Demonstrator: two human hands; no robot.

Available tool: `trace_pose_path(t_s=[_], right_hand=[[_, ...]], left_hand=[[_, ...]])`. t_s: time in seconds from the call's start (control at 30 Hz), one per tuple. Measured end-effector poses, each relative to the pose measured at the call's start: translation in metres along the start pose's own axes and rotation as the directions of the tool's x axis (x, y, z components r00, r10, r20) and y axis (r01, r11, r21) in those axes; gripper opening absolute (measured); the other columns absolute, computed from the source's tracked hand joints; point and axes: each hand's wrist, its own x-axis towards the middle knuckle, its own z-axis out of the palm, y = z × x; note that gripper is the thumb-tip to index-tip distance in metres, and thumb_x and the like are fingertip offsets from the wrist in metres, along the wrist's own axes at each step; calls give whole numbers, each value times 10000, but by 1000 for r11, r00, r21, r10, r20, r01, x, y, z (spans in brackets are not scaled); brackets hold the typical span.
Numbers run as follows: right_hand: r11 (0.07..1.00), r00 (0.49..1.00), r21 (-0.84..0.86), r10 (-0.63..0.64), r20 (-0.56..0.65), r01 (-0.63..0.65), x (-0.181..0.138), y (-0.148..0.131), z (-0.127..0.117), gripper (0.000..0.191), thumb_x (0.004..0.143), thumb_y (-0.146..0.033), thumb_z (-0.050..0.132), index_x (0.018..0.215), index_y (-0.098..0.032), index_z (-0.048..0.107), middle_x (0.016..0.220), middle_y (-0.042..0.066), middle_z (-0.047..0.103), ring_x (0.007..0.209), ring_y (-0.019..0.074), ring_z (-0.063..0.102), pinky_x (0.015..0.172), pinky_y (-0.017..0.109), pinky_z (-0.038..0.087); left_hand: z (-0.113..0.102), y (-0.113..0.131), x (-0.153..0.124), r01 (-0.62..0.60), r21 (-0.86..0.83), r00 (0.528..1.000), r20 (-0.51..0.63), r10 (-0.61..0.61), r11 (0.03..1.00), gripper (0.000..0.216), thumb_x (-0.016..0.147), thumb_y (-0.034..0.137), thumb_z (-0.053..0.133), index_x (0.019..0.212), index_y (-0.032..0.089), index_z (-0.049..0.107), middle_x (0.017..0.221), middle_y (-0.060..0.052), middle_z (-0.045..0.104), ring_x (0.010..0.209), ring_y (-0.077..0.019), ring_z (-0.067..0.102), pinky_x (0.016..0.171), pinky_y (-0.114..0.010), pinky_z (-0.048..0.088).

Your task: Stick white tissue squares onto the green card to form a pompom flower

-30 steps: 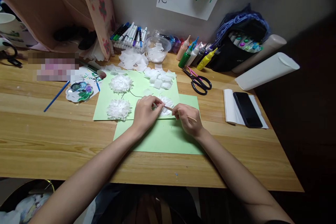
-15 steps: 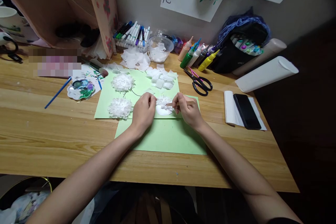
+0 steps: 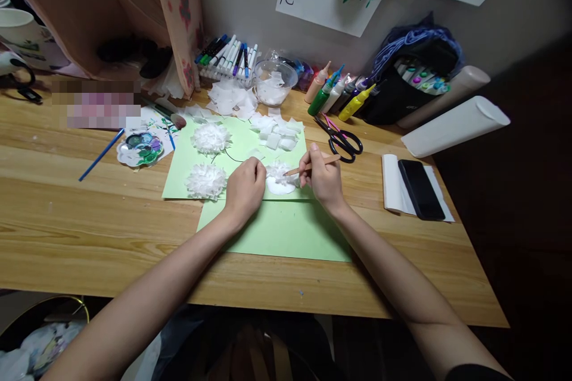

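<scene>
A wooden pencil (image 3: pixel 319 165) is gripped in my right hand (image 3: pixel 328 183), its tip on or just above the half-covered paper flower (image 3: pixel 277 171). Ruffled white pieces cover the flower's far part; the near part of its round white base (image 3: pixel 280 188) is bare. My left hand (image 3: pixel 245 189) is closed at the flower's left edge, and whatever its fingers hold is hidden. Two full white paper flowers (image 3: pixel 211 139) lie left of it on the green sheet (image 3: pixel 179 161). Cut white paper squares (image 3: pixel 277 133) are piled beyond my hands.
Black-handled scissors (image 3: pixel 342 144), paint bottles (image 3: pixel 319 99) and a plastic cup (image 3: pixel 274 86) of paper pieces stand behind. At the right are a phone (image 3: pixel 420 189) and a white paper roll (image 3: pixel 456 126). A paint palette (image 3: pixel 140 150) and blue brush (image 3: pixel 100 155) lie left.
My right hand has shifted slightly, and the pencil now slants more steeply, its back end raised away from me. My left hand stays by the flower. The view has moved a little.
</scene>
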Motion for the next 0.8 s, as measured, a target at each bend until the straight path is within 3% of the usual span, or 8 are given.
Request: trace_pose_path(t_s=[0.13, 0.57, 0.8], right_hand=[[998, 1000, 62, 12, -24, -10, -6, 3, -5, 530, 902, -543, 395, 543, -174, 522, 392, -34, 466, 322, 70, 462, 345, 200, 305], [998, 998, -40, -42, 42, 44, -10, 4, 1, 506, 912, -529, 386, 570, -186, 532, 379, -43, 459, 370, 81, 475, 425, 218, 354], [997, 999, -67, -48, 4, 48, -7, 3, 2, 513, 912, -531, 379, 559, -185, 515, 383, -42, 473, 348, 75, 472, 410, 216, 351]], left_hand=[[1, 0, 1, -1, 19, 1000, 4, 1, 1000, 255, 914, 248, 314, 735, 198, 488, 783, -33, 624, 731, -172, 541, 630, -296, 338], [2, -1, 1, -9, 11, 1000, -5, 9, 1000, 252, 913, 247, 316, 723, 198, 475, 768, -35, 616, 707, -166, 527, 611, -293, 325], [2, -2, 2, -16, 28, 1000, -8, 16, 999, 252, 913, 254, 314, 714, 201, 461, 754, -30, 605, 696, -167, 517, 608, -295, 318]])
